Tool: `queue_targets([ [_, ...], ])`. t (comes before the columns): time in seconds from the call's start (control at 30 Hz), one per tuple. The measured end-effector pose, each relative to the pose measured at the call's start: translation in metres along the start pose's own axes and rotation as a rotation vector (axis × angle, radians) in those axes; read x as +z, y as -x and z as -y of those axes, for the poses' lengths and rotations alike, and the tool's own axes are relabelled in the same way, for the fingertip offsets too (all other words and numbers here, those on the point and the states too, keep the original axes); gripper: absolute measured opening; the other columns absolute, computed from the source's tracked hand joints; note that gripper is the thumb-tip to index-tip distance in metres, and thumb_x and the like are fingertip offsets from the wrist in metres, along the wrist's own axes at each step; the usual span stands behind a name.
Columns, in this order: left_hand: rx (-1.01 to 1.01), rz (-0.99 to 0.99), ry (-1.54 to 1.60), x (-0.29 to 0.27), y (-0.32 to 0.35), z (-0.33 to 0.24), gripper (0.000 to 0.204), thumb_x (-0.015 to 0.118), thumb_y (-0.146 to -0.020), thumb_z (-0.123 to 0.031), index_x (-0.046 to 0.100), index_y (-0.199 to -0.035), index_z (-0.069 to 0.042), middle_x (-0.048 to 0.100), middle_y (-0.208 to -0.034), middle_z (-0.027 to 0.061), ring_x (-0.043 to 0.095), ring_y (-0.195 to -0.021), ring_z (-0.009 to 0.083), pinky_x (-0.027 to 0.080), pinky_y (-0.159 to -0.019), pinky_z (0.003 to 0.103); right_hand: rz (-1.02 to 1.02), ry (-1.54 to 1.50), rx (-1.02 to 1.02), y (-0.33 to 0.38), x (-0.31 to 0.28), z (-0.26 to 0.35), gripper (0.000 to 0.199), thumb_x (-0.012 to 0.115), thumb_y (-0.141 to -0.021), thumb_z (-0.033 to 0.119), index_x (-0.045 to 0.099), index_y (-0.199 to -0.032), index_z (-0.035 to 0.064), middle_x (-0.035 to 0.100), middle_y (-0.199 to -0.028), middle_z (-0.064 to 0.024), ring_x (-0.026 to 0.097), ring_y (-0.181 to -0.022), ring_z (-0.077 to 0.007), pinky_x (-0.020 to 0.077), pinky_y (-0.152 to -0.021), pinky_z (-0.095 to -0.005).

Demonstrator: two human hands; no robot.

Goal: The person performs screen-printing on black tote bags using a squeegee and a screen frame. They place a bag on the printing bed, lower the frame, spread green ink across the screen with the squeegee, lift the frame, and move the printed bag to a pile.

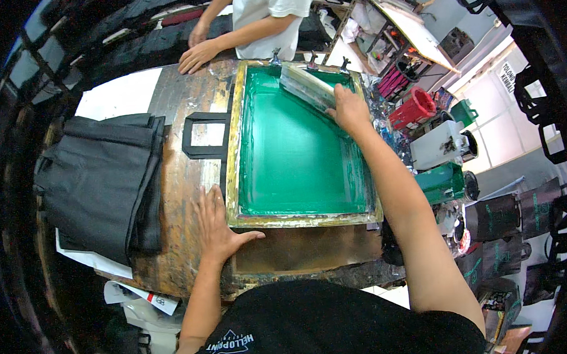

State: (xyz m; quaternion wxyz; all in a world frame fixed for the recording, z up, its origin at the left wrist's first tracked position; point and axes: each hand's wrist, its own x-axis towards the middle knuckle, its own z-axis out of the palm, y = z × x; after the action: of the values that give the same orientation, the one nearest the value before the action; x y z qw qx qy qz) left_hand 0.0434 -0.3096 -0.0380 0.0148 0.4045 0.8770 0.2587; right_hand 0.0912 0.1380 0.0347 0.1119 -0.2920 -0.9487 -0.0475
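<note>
A screen-printing frame [311,220] with a green, ink-wet mesh lies on the worn wooden table [179,176]. Inside it, at the far end, a wide squeegee [304,89] rests tilted and slanting across the mesh. My right hand [350,111] grips the squeegee by its right end, fingers wrapped over the top. At the frame's near left corner, my left hand [214,227] lies with fingers spread, its thumb stretched along the frame's near edge. A black bag handle [187,137] sticks out from under the frame's left side; the rest of that bag is hidden.
A pile of black fabric bags [101,180] lies at the left. Clamps [313,61] line the frame's far edge. Beyond the table, a person in white rests a hand [198,54] on its edge. A red container [413,108] and a green-stained container [441,183] stand right.
</note>
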Motion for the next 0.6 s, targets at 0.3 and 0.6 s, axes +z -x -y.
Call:
queue_targets([
  [0.3, -0.050, 0.017, -0.024, 0.002, 0.000, -0.001, 0.141, 0.083, -0.057, -0.083, 0.037, -0.159, 0.003, 0.036, -0.163, 0.0277, 0.019, -0.159, 0.0454, 0.006, -0.127, 0.067, -0.086, -0.026, 0.167, 0.026, -0.021, -0.008, 0.065, 0.088, -0.082, 0.036, 0.051, -0.122, 0.0015, 0.071, -0.111, -0.0248, 0.072, -0.100, -0.0452, 0.0584, -0.085, -0.0519],
  [0.6, -0.047, 0.007, 0.032, -0.006, 0.000, -0.001, 0.135, 0.082, -0.057, -0.082, 0.043, -0.157, -0.001, 0.027, -0.166, 0.0315, 0.014, -0.159, 0.0493, 0.003, -0.127, 0.069, -0.036, 0.253, 0.359, 0.048, 0.008, -0.019, 0.057, 0.084, -0.085, 0.031, 0.050, -0.120, 0.0017, 0.072, -0.104, -0.0206, 0.074, -0.093, -0.0428, 0.0609, -0.080, -0.0515],
])
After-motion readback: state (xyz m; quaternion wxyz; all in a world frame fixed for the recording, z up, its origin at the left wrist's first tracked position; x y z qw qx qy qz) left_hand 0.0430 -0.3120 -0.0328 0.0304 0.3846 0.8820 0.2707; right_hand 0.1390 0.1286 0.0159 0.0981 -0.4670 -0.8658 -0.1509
